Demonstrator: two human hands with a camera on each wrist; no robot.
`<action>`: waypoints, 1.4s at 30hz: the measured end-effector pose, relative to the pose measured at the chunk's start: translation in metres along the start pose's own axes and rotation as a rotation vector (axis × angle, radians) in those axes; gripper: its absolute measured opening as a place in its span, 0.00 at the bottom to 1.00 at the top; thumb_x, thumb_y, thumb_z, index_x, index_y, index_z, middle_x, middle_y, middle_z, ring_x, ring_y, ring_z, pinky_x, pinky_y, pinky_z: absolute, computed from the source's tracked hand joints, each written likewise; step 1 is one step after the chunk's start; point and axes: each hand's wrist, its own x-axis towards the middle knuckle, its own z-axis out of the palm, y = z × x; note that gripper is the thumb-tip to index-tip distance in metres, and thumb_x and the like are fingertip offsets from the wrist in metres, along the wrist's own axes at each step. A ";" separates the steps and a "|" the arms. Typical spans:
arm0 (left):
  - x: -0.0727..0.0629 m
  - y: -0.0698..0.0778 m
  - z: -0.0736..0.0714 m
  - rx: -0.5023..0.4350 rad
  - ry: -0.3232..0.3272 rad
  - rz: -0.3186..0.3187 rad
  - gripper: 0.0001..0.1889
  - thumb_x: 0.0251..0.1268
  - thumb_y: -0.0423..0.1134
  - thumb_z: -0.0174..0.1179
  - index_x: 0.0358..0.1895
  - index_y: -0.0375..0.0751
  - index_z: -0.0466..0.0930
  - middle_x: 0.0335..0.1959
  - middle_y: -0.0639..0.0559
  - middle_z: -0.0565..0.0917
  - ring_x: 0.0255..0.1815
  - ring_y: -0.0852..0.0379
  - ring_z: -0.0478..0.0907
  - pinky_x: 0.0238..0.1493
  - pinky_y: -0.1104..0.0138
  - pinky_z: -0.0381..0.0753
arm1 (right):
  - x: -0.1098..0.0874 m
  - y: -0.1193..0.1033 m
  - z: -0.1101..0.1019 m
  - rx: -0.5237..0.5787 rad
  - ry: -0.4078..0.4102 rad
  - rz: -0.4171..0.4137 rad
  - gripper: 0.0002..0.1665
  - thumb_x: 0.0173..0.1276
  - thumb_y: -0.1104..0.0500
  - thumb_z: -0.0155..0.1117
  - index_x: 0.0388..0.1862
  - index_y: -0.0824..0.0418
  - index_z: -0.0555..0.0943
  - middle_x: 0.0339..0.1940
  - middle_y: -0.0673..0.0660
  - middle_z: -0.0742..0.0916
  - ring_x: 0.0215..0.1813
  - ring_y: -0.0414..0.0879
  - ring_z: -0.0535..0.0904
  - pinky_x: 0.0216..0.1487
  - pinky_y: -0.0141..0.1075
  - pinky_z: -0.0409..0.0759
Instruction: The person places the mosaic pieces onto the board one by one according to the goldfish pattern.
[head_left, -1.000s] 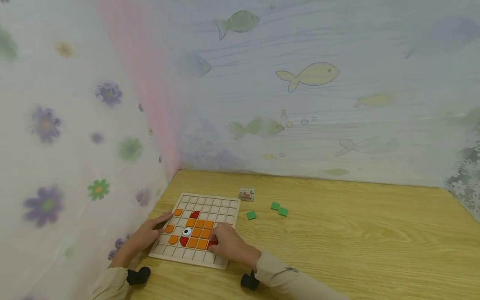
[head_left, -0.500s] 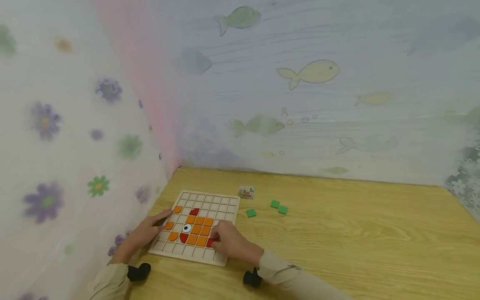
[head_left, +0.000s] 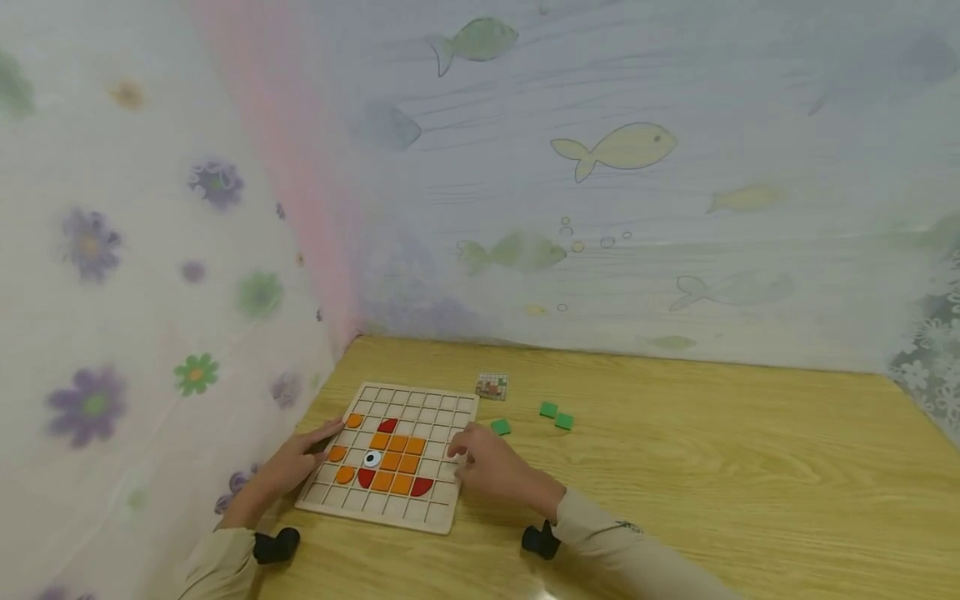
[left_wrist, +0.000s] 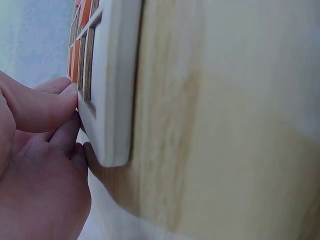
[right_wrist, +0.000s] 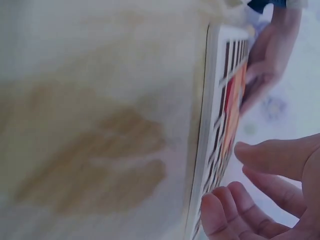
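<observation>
A pale wooden grid board (head_left: 360, 500) lies on the table, with several orange squares (head_left: 392, 461), orange rounded pieces (head_left: 345, 474), red curved pieces and a white eye piece (head_left: 371, 458) in its cells. My left hand (head_left: 292, 462) rests against the board's left edge, fingers extended; in the left wrist view the thumb (left_wrist: 50, 110) touches its side. Over the board's right edge hovers my right hand (head_left: 498, 468), fingers loosely bent and the thumb apart from them, with nothing held. A red curved piece (head_left: 422, 487) sits in the cell at the lower right of the orange block.
Green square tiles (head_left: 548, 409) lie on the table right of the board, one close to the right hand. A small printed picture card (head_left: 492, 386) is at the board's far right corner. Fabric walls with flowers and fish border the wooden table (head_left: 712, 467) on the left and back.
My right hand has let go of the red curved piece and moved right and slightly away, leaving it in its cell. The left hand has stayed at the board's edge.
</observation>
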 end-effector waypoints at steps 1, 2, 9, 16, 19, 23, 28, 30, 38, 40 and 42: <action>0.000 0.000 0.000 -0.004 -0.003 -0.002 0.28 0.66 0.25 0.48 0.70 0.33 0.61 0.72 0.35 0.55 0.72 0.33 0.45 0.66 0.39 0.45 | -0.002 0.003 -0.004 -0.005 0.005 -0.002 0.12 0.59 0.70 0.62 0.42 0.65 0.83 0.39 0.54 0.80 0.35 0.42 0.75 0.33 0.28 0.75; 0.001 0.001 0.000 -0.004 -0.005 -0.001 0.28 0.66 0.25 0.48 0.70 0.33 0.61 0.72 0.35 0.55 0.72 0.33 0.45 0.66 0.39 0.45 | -0.003 0.005 -0.009 -0.010 0.008 0.001 0.12 0.59 0.69 0.62 0.42 0.65 0.83 0.39 0.55 0.80 0.35 0.43 0.75 0.33 0.29 0.76; 0.001 0.000 0.000 -0.005 -0.012 -0.036 0.29 0.66 0.25 0.47 0.71 0.36 0.59 0.73 0.36 0.54 0.73 0.34 0.44 0.67 0.40 0.44 | -0.017 0.026 -0.035 -0.077 0.046 0.008 0.13 0.60 0.67 0.64 0.45 0.67 0.81 0.42 0.59 0.78 0.41 0.53 0.78 0.38 0.37 0.78; -0.001 -0.003 0.001 -0.042 -0.031 -0.043 0.29 0.66 0.25 0.47 0.71 0.35 0.58 0.73 0.36 0.52 0.73 0.35 0.43 0.67 0.41 0.44 | -0.033 0.049 -0.053 -0.094 0.105 0.090 0.15 0.59 0.68 0.65 0.46 0.68 0.80 0.43 0.62 0.77 0.37 0.48 0.75 0.35 0.39 0.77; -0.001 -0.004 0.000 -0.038 -0.031 -0.037 0.29 0.66 0.25 0.47 0.71 0.34 0.59 0.73 0.36 0.53 0.73 0.35 0.43 0.67 0.40 0.44 | -0.038 0.055 -0.061 -0.106 0.136 0.127 0.15 0.59 0.67 0.66 0.46 0.67 0.80 0.43 0.62 0.76 0.36 0.48 0.73 0.36 0.42 0.75; -0.001 -0.003 -0.001 -0.046 -0.029 -0.039 0.29 0.65 0.24 0.47 0.71 0.35 0.59 0.73 0.36 0.53 0.73 0.34 0.43 0.67 0.40 0.43 | -0.044 0.068 -0.072 -0.136 0.168 0.135 0.15 0.59 0.68 0.65 0.46 0.67 0.81 0.44 0.61 0.77 0.38 0.50 0.74 0.38 0.43 0.76; 0.000 -0.002 -0.001 -0.052 -0.032 -0.041 0.30 0.65 0.24 0.46 0.71 0.35 0.58 0.73 0.36 0.52 0.73 0.35 0.43 0.67 0.41 0.44 | -0.048 0.086 -0.081 -0.140 0.189 0.158 0.15 0.58 0.69 0.64 0.45 0.66 0.82 0.45 0.61 0.77 0.39 0.50 0.75 0.38 0.43 0.76; 0.000 -0.001 0.000 -0.052 -0.030 -0.042 0.29 0.65 0.24 0.46 0.71 0.35 0.58 0.73 0.36 0.53 0.73 0.35 0.44 0.67 0.41 0.44 | -0.049 0.090 -0.084 -0.158 0.201 0.171 0.14 0.56 0.69 0.64 0.44 0.65 0.82 0.46 0.62 0.77 0.39 0.50 0.76 0.38 0.44 0.77; 0.000 0.000 -0.001 -0.070 -0.037 -0.048 0.28 0.68 0.27 0.46 0.72 0.35 0.57 0.73 0.36 0.51 0.73 0.35 0.43 0.67 0.41 0.44 | -0.055 0.100 -0.091 -0.137 0.210 0.165 0.11 0.56 0.70 0.66 0.40 0.68 0.83 0.35 0.60 0.78 0.29 0.45 0.71 0.29 0.36 0.73; 0.000 0.000 -0.001 -0.064 -0.037 -0.049 0.29 0.68 0.27 0.46 0.72 0.35 0.57 0.73 0.36 0.51 0.73 0.35 0.43 0.67 0.41 0.44 | -0.055 0.101 -0.091 -0.103 0.204 0.144 0.10 0.55 0.71 0.66 0.38 0.70 0.83 0.32 0.60 0.78 0.28 0.44 0.71 0.29 0.34 0.73; -0.001 0.000 -0.001 -0.055 -0.033 -0.046 0.29 0.67 0.26 0.46 0.72 0.35 0.57 0.73 0.36 0.52 0.73 0.35 0.44 0.68 0.42 0.45 | -0.056 0.100 -0.090 -0.071 0.204 0.123 0.08 0.55 0.73 0.65 0.36 0.71 0.83 0.31 0.61 0.78 0.27 0.44 0.72 0.28 0.33 0.74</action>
